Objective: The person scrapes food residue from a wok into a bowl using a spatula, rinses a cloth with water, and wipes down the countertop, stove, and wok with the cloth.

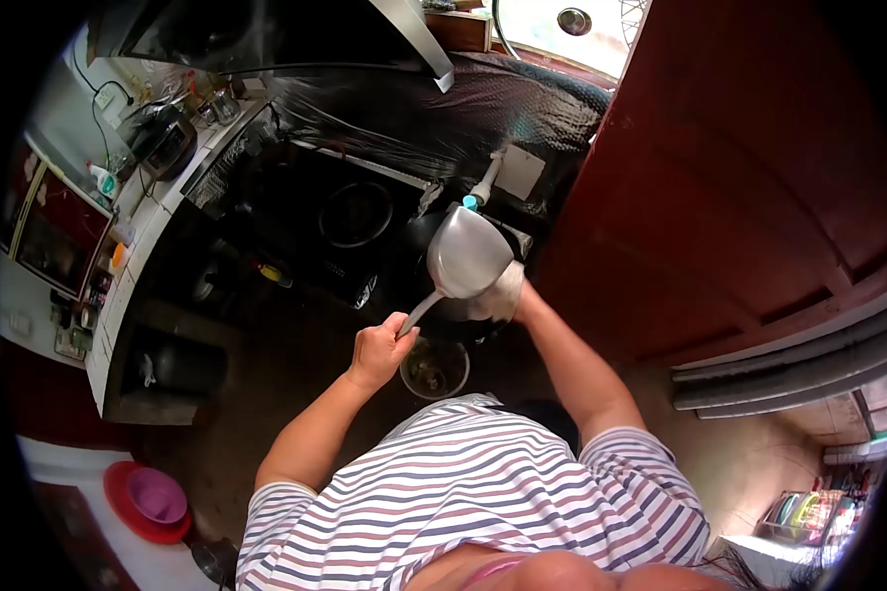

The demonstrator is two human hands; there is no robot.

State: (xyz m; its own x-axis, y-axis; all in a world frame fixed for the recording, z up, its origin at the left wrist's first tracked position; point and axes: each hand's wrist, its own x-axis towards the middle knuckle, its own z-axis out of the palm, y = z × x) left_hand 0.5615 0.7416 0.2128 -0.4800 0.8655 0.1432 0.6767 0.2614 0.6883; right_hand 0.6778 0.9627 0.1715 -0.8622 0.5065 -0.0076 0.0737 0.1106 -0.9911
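Observation:
My left hand is closed around the handle of a metal wok spatula. Its broad blade is raised, tilted toward the camera, over a dark wok. At the blade's lower right edge, my right hand is bent in against the metal. A pale, cloth-like patch covers this hand, and its fingers are blurred and partly hidden behind the blade; I cannot tell what it holds. Just beyond the blade's tip is a pale tap-like pipe with a blue end.
A black cooktop lies left of the wok. Below the spatula, a round bin stands on the floor. A red door rises close on the right. The tiled counter at left carries a rice cooker; basins lie lower left.

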